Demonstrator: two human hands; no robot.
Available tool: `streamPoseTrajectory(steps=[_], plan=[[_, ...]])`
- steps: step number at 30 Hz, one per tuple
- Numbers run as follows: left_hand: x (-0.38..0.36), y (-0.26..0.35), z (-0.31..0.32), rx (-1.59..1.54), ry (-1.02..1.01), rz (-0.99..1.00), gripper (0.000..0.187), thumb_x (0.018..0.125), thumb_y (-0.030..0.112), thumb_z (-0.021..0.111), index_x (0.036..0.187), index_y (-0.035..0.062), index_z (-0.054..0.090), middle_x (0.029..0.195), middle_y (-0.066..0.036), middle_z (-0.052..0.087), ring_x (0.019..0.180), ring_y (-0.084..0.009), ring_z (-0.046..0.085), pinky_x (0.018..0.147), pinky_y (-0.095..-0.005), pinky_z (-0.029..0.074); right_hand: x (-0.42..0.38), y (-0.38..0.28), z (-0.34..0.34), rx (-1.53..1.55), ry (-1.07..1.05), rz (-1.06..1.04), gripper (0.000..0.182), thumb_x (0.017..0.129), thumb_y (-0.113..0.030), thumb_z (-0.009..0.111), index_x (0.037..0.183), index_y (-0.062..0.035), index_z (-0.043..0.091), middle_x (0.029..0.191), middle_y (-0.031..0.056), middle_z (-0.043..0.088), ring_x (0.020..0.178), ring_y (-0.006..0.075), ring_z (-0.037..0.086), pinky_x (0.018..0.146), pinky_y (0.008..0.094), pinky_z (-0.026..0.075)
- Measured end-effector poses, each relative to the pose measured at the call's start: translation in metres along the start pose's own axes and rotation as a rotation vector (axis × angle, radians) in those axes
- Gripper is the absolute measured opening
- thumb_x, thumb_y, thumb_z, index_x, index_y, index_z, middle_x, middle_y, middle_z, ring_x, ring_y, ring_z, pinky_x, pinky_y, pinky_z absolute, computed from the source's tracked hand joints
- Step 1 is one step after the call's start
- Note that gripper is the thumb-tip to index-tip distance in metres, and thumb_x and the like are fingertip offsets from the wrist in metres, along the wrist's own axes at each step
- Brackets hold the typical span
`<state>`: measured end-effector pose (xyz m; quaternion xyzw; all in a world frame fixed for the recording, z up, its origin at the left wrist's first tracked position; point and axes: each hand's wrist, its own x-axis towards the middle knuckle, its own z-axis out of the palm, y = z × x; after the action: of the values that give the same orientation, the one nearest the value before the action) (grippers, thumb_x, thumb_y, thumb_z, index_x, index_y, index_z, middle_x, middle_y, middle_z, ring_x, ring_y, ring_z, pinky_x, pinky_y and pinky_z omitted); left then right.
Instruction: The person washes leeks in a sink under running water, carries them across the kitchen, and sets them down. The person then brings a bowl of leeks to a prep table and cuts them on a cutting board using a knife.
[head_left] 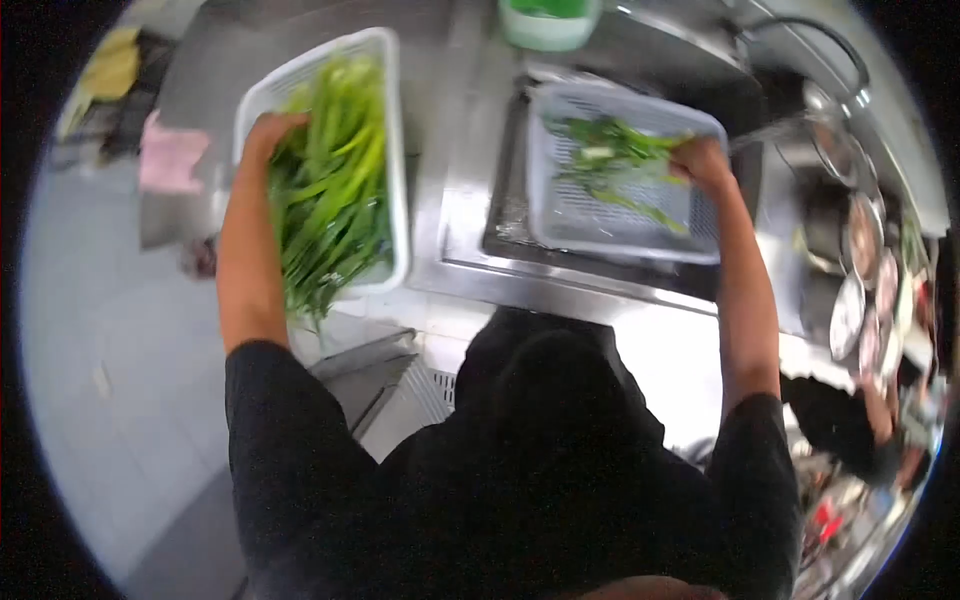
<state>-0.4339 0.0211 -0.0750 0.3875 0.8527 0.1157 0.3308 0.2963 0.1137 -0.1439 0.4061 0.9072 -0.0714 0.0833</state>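
A white basket (pixel 398 170) on the steel counter is heaped with long green leafy vegetables (pixel 340 170). My left hand (pixel 275 132) reaches over its left rim onto the vegetables, its fingers partly hidden among them. Over the sink stands a second, pale grey basket (pixel 620 243) with a few loose green stalks (pixel 615 150) in it. At this basket's right side, my right hand (pixel 700 160) is closed round the ends of some stalks.
A tub with green contents (pixel 548 25) stands at the top, by the sink. A pink cloth (pixel 172 155) hangs at the counter's left end. Bowls and plates (pixel 848 310) line the right side, where another person (pixel 850 420) is at work. A curved hose (pixel 825 35) is at the upper right.
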Motion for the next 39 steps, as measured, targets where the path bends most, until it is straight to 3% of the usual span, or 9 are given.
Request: streamPoseTrajectory(steps=[4,7,10,15,18,19,26,30,39], plan=[[-0.062,0.040,0.020,-0.187,0.179,0.052,0.057,0.073,0.033,0.070,0.112,-0.0066,0.057,0.107,-0.017,0.061,0.096,-0.0254,0.057,0.081,-0.0359,0.044,0.005,0.020,0.054,-0.077,0.398,0.134,0.012,0.068,-0.018,0.061,0.071,-0.0072,0.063,0.076,0.0126,0.064,0.074,0.0313,0.061,0.066,0.0407,0.047],[-0.019,0.007,0.007,-0.116,0.454,0.077,0.060,0.075,0.034,0.069,0.117,-0.0059,0.053,0.110,-0.019,0.060,0.101,-0.0280,0.057,0.086,-0.0359,0.044,0.011,0.005,0.064,0.456,0.278,0.664,0.020,0.070,-0.021,0.063,0.076,-0.0019,0.061,0.083,0.0228,0.064,0.084,0.0394,0.062,0.075,0.0457,0.050],[-0.101,0.095,0.015,0.537,0.896,0.509,0.055,0.078,0.033,0.066,0.119,-0.0020,0.053,0.113,-0.021,0.059,0.104,-0.0303,0.057,0.088,-0.0363,0.043,0.006,0.003,0.079,0.317,0.167,0.631,0.019,0.071,-0.020,0.061,0.076,-0.0016,0.061,0.083,0.0228,0.064,0.085,0.0397,0.062,0.075,0.0453,0.050],[-0.223,0.225,0.176,-0.016,0.080,0.815,0.024,0.082,0.020,0.063,0.100,0.0035,0.064,0.098,-0.011,0.065,0.091,-0.0204,0.062,0.078,-0.0311,0.048,0.013,-0.005,0.059,0.193,0.084,0.723,0.021,0.081,-0.020,0.050,0.094,-0.0100,0.063,0.097,0.0184,0.062,0.092,0.0371,0.061,0.078,0.0458,0.049],[-0.245,0.285,0.295,-0.060,-0.262,1.094,0.020,0.075,0.016,0.064,0.088,0.0011,0.065,0.089,-0.017,0.063,0.087,-0.0320,0.061,0.079,-0.0405,0.048,0.016,0.039,0.078,-0.171,0.293,0.440,0.021,0.083,-0.022,0.047,0.092,-0.0117,0.064,0.102,0.0163,0.061,0.099,0.0326,0.057,0.083,0.0445,0.046],[-0.250,0.307,0.328,-0.084,-0.325,1.081,0.020,0.075,0.017,0.062,0.087,0.0015,0.065,0.088,-0.018,0.063,0.086,-0.0327,0.061,0.079,-0.0416,0.048,0.016,0.040,0.063,-0.336,0.068,0.433,0.023,0.083,-0.023,0.048,0.094,-0.0130,0.065,0.105,0.0125,0.060,0.102,0.0293,0.054,0.086,0.0435,0.041],[-0.233,0.385,0.399,0.129,-0.341,0.936,0.031,0.074,0.014,0.060,0.103,0.0057,0.060,0.106,-0.019,0.061,0.099,-0.0367,0.058,0.087,-0.0458,0.046,-0.002,0.047,0.057,-0.153,-0.048,0.431,0.027,0.081,-0.017,0.051,0.100,-0.0049,0.064,0.105,0.0149,0.062,0.098,0.0298,0.059,0.079,0.0418,0.048],[-0.194,0.347,0.448,-0.125,-0.127,1.026,0.041,0.073,0.014,0.062,0.113,0.0075,0.055,0.116,-0.018,0.057,0.104,-0.0380,0.055,0.087,-0.0445,0.046,-0.008,0.006,0.005,0.237,0.298,0.329,0.015,0.076,-0.014,0.059,0.080,-0.0005,0.065,0.084,0.0207,0.064,0.079,0.0375,0.062,0.075,0.0421,0.050],[-0.199,0.341,0.417,-0.461,-0.117,0.752,0.036,0.091,0.035,0.051,0.095,0.0003,0.059,0.085,-0.020,0.065,0.081,-0.0359,0.062,0.069,-0.0427,0.046,0.005,-0.018,-0.088,0.953,0.559,0.349,0.020,0.075,-0.015,0.061,0.088,-0.0005,0.067,0.075,0.0194,0.065,0.068,0.0314,0.065,0.063,0.0381,0.051]])
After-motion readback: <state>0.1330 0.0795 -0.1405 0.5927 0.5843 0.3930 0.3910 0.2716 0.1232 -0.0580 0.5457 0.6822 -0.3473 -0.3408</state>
